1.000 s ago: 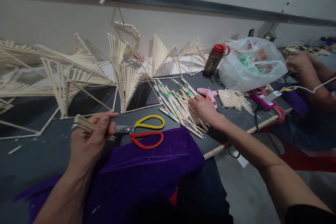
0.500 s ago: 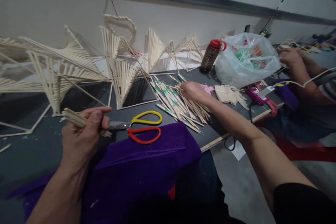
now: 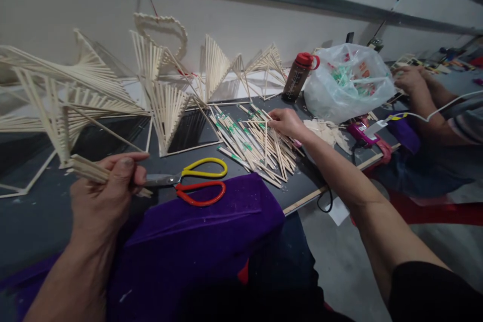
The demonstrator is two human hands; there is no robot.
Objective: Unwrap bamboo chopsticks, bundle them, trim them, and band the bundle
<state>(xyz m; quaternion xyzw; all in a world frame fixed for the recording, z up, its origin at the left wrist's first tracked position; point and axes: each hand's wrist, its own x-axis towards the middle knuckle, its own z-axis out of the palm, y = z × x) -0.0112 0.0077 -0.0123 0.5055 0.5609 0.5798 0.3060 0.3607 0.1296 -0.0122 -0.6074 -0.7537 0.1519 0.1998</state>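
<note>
My left hand (image 3: 109, 181) is closed round a small bundle of bare wooden chopsticks (image 3: 88, 168), held over the near left of the dark table. Beside its fingers lie scissors (image 3: 175, 179) with one yellow and one red handle; the blade tips are hidden by the hand. Over on the right, my right hand (image 3: 285, 123) pinches chopsticks (image 3: 266, 143) at the top of a loose pile. Many chopsticks in that pile (image 3: 241, 143) are in clear wrappers with green print; others are bare. Purple cloth (image 3: 211, 211) drapes over the table's front edge and my lap.
Zigzag chopstick structures (image 3: 166, 115) stand along the wall. A brown bottle (image 3: 298, 78) with a red lid is beside a plastic bag (image 3: 347, 85) of wrappers. A magenta glue gun (image 3: 362, 133) with a white cable lies right, near another person's hands (image 3: 411, 80).
My right hand has lifted and drawn back slightly from the pile, chopsticks now hanging from its fingertips. My left hand keeps its bundle. The whole view has shifted a little.
</note>
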